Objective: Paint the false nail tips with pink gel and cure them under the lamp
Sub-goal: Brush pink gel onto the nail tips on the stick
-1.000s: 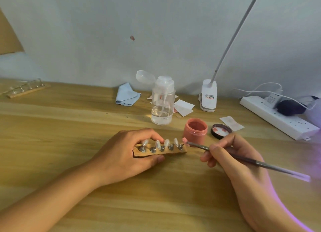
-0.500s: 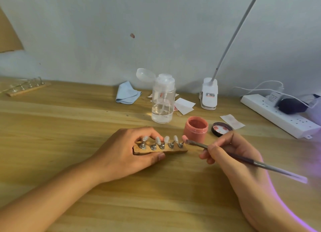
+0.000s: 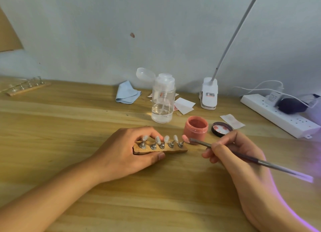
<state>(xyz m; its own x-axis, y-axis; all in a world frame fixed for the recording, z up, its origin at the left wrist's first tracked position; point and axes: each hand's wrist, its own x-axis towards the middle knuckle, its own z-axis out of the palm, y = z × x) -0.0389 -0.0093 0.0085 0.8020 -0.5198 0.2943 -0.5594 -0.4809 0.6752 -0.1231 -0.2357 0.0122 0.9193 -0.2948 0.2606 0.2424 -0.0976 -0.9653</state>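
wooden holder strip (image 3: 161, 149) lies on the table (image 3: 69, 144), just in front of the pink gel jar (image 3: 196, 128); left hand (image 3: 121, 153) pinches it, thumb on the near edge, fingers behind; right hand (image 3: 239, 155) grips the brush (image 3: 264, 163) pen-style, bristles at the rightmost nail tip (image 3: 185, 138), already pink; tips look thin, light, perched on small metal stands, probably easy to knock; wet gel smears, so hold the wood only.

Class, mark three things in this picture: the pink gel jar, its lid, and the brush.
pink gel jar (image 3: 196, 130): head view, front of its wall.
jar lid (image 3: 221, 129): head view, its smeared inner face.
brush (image 3: 278, 167): head view, grey handle near its free end.
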